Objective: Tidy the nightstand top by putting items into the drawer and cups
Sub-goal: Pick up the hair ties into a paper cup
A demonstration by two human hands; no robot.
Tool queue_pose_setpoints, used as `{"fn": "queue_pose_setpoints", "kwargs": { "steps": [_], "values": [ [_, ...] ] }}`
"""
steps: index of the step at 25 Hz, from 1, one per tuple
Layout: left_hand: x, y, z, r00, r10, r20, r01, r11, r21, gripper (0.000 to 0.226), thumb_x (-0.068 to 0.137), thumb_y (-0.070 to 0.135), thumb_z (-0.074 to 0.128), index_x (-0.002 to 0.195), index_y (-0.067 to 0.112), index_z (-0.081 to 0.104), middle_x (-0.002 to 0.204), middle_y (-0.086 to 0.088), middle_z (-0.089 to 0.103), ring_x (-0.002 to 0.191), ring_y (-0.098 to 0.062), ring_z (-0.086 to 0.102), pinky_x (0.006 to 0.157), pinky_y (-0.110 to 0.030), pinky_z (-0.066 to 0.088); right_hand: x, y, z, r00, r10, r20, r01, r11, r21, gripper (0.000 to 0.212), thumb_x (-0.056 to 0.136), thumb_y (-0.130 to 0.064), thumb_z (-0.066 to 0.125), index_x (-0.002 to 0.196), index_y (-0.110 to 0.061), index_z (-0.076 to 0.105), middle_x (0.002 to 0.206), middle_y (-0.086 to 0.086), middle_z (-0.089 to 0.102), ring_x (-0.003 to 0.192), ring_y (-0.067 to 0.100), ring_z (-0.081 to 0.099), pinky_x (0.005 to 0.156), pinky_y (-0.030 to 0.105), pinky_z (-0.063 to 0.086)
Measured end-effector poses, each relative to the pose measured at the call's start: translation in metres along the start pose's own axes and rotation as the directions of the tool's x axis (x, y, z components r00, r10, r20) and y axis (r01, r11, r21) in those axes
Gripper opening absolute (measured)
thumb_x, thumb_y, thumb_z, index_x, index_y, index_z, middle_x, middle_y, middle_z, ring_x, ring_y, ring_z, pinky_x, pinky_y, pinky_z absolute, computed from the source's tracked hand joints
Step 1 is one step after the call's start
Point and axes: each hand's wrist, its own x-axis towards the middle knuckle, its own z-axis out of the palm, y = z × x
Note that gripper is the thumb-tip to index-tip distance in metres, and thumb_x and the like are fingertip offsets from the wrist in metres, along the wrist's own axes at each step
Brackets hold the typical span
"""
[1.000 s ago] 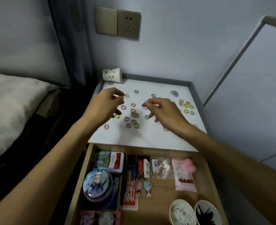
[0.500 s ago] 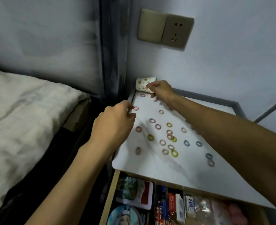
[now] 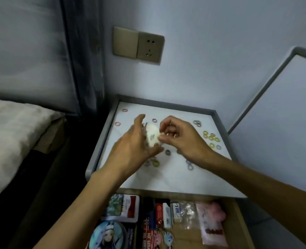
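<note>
Currently the paper cup is off the bench, held in the air above its middle between 2 hands and tipped onto its side. The right hand has its fingers curled and pinches the cup's right edge. The left hand is spread wide, with fairly straight fingers lying under and against the cup's left side and the thumb raised. Blur hides whether it grips, so it reads as a support only. Whether anything is inside the cup cannot be told.

The likely trouble is the cup itself. It looks thin, so a hard pinch could crease it, and while it stays tilted anything dropped in could roll back out. The forearms also hang low over the small coloured rings. A careless sweep could push some over the near edge, which seems to have no lip, into the open drawer below.

The bench is white with a raised grey rim on its left, far and right sides. Rings lie scattered across it, with a yellow-green cluster near the right. The drawer holds packets and small trinkets. A bed stands to the left beside a dark curtain, and a switch and socket plate sits on the pale far wall.
</note>
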Motion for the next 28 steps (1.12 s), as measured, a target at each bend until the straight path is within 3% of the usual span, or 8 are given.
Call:
{"fn": "queue_pose_setpoints", "kwargs": {
  "steps": [3, 6, 8, 10, 12, 14, 21, 28],
  "values": [
    [-0.015, 0.020, 0.020, 0.992, 0.073, 0.101, -0.077, 0.997, 0.029, 0.089, 0.077, 0.053, 0.073, 0.146, 0.033, 0.019, 0.116, -0.001, 0.064, 0.090, -0.019, 0.063, 0.076, -0.036, 0.055, -0.044, -0.002, -0.017, 0.998, 0.057, 0.028, -0.058, 0.998, 0.037, 0.007, 0.090, -0.006, 0.064, 0.093, -0.010, 0.060, 0.085, 0.005, 0.066, 0.072, 0.007, 0.062, 0.066, 0.018, 0.049],
    [-0.020, 0.024, 0.026, 0.990, 0.062, 0.126, -0.064, 0.998, 0.013, 0.087, 0.079, 0.045, 0.074, 0.146, 0.032, 0.020, 0.119, -0.001, 0.062, 0.091, -0.016, 0.059, 0.078, -0.032, 0.052, -0.043, 0.036, -0.057, 0.977, 0.165, -0.133, -0.177, 0.980, -0.088, 0.010, 0.093, -0.018, 0.063, 0.100, -0.013, 0.066, 0.100, 0.003, 0.069, 0.086, 0.017, 0.066, 0.074, 0.024, 0.052],
    [-0.018, 0.022, 0.027, 0.989, 0.033, 0.142, -0.032, 0.999, -0.007, 0.087, 0.078, 0.043, 0.076, 0.145, 0.032, 0.021, 0.115, -0.002, 0.062, 0.090, -0.018, 0.059, 0.079, -0.035, 0.053, -0.027, 0.079, -0.095, 0.910, 0.304, -0.284, -0.395, 0.844, -0.363, 0.020, 0.094, -0.028, 0.061, 0.110, -0.016, 0.065, 0.109, 0.005, 0.068, 0.088, 0.018, 0.064, 0.078, 0.028, 0.049],
    [-0.015, 0.021, 0.027, 0.989, 0.006, 0.145, 0.002, 0.999, -0.055, 0.089, 0.075, 0.042, 0.078, 0.144, 0.033, 0.023, 0.118, -0.002, 0.059, 0.094, -0.020, 0.060, 0.082, -0.036, 0.052, -0.011, 0.116, -0.122, 0.839, 0.406, -0.363, -0.545, 0.612, -0.573, 0.037, 0.093, -0.041, 0.057, 0.123, -0.018, 0.059, 0.119, 0.008, 0.065, 0.100, 0.022, 0.061, 0.084, 0.032, 0.048],
    [-0.012, 0.020, 0.027, 0.991, -0.008, 0.134, 0.020, 0.996, -0.084, 0.092, 0.072, 0.042, 0.081, 0.144, 0.032, 0.025, 0.124, -0.002, 0.056, 0.098, -0.021, 0.059, 0.081, -0.032, 0.049, 0.006, 0.137, -0.130, 0.797, 0.449, -0.404, -0.598, 0.495, -0.630, 0.048, 0.092, -0.048, 0.056, 0.128, -0.017, 0.054, 0.125, 0.010, 0.061, 0.108, 0.028, 0.059, 0.086, 0.036, 0.047],
    [-0.009, 0.017, 0.029, 0.992, -0.014, 0.127, 0.025, 0.996, -0.086, 0.093, 0.071, 0.042, 0.081, 0.144, 0.032, 0.025, 0.129, -0.002, 0.053, 0.102, -0.021, 0.057, 0.082, -0.032, 0.048, 0.021, 0.147, -0.126, 0.787, 0.464, -0.406, -0.605, 0.456, -0.652, 0.050, 0.090, -0.049, 0.058, 0.127, -0.015, 0.054, 0.126, 0.011, 0.059, 0.110, 0.030, 0.058, 0.087, 0.037, 0.048],
    [-0.004, 0.013, 0.030, 0.989, 0.016, 0.146, -0.003, 0.996, -0.093, 0.092, 0.072, 0.045, 0.079, 0.145, 0.033, 0.024, 0.130, 0.003, 0.049, 0.107, -0.017, 0.052, 0.087, -0.032, 0.046, 0.031, 0.172, -0.120, 0.790, 0.395, -0.468, -0.607, 0.606, -0.514, 0.020, 0.086, -0.020, 0.073, 0.100, -0.006, 0.071, 0.113, 0.015, 0.068, 0.102, 0.029, 0.062, 0.088, 0.034, 0.049],
    [-0.007, 0.016, 0.036, 0.982, 0.043, 0.184, -0.031, 0.997, -0.070, 0.093, 0.074, 0.047, 0.078, 0.146, 0.034, 0.020, 0.134, 0.004, 0.047, 0.102, -0.014, 0.051, 0.080, -0.027, 0.044, 0.031, 0.167, -0.119, 0.831, 0.364, -0.421, -0.551, 0.643, -0.531, 0.014, 0.089, -0.014, 0.068, 0.096, -0.003, 0.072, 0.107, 0.017, 0.069, 0.093, 0.027, 0.063, 0.081, 0.029, 0.047]
  ]
}}
